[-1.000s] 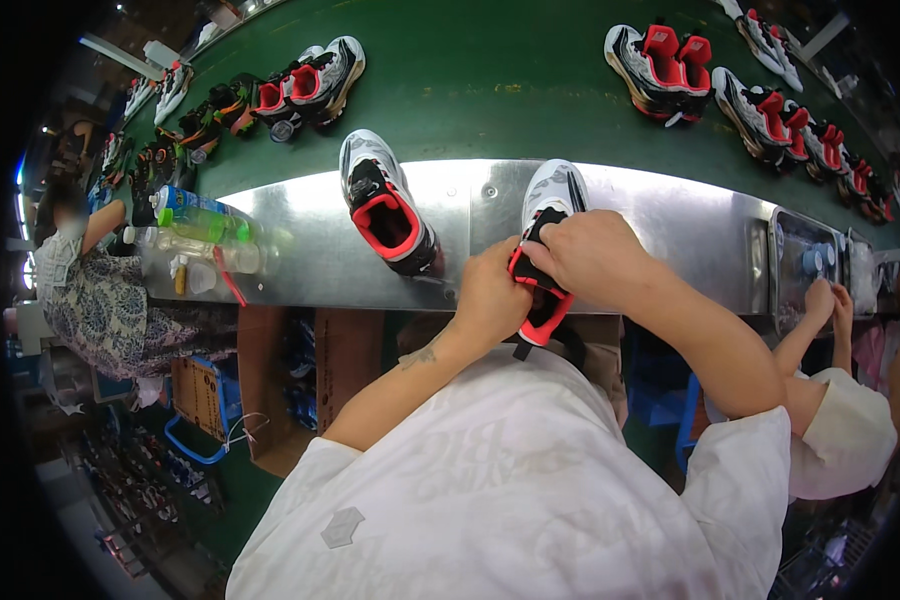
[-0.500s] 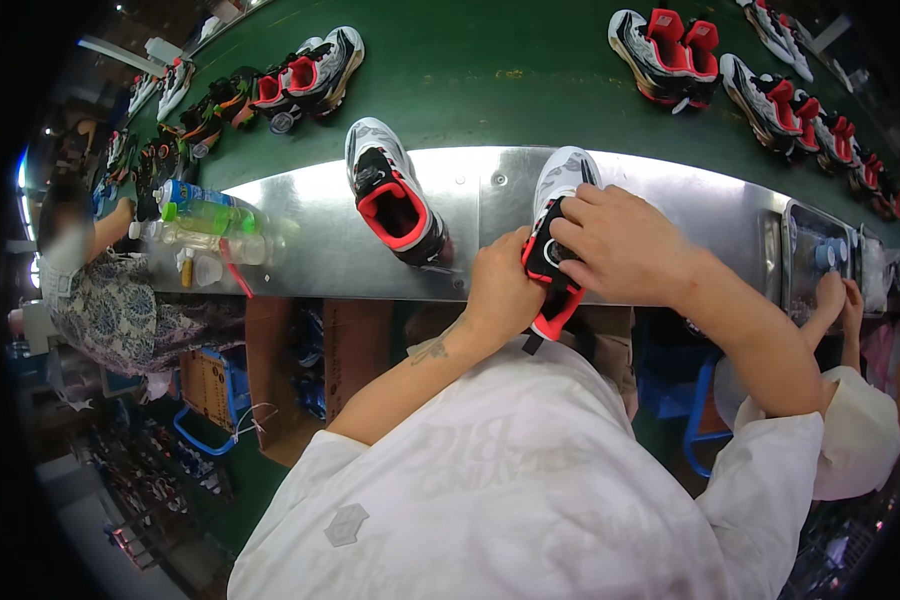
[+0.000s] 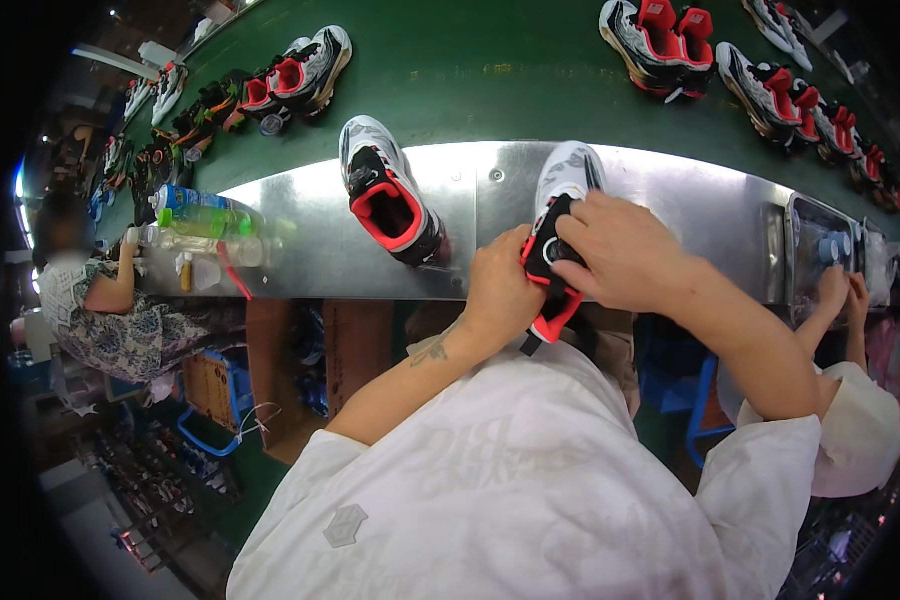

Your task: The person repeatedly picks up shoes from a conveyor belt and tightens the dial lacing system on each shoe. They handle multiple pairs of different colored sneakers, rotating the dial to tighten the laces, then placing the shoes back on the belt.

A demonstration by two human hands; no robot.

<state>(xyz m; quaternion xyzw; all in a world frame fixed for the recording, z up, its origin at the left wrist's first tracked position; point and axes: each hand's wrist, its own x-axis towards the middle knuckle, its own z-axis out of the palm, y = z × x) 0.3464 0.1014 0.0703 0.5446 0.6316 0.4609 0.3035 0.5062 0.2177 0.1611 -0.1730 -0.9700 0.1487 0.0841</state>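
Observation:
A white, grey and black sneaker point(image 3: 568, 172) with a red lining points away from me at the metal ledge's front edge. My left hand point(image 3: 505, 283) is closed round its side near the heel. The fingers of my right hand point(image 3: 625, 245) are bent over the black tongue and collar area, gripping the shoe from the other side; exactly what the fingertips pinch is hidden. To the left, the matching sneaker point(image 3: 390, 195) stands upright on the metal ledge point(image 3: 480, 220), its red-lined opening toward me and no hand touching it.
Behind the ledge, the green work surface point(image 3: 480, 75) carries pairs of sneakers point(image 3: 660, 50) at right and more point(image 3: 305, 75) at left. Plastic bottles point(image 3: 210, 220) lie on the left ledge. A metal tray point(image 3: 805, 255) is near a co-worker's hands point(image 3: 845, 295); another person point(image 3: 110, 290) sits left.
Both my hands stay on the same sneaker, with the right fingers shifted slightly over the tongue. The seated person at left has drawn an arm back. The whole view has shifted slightly.

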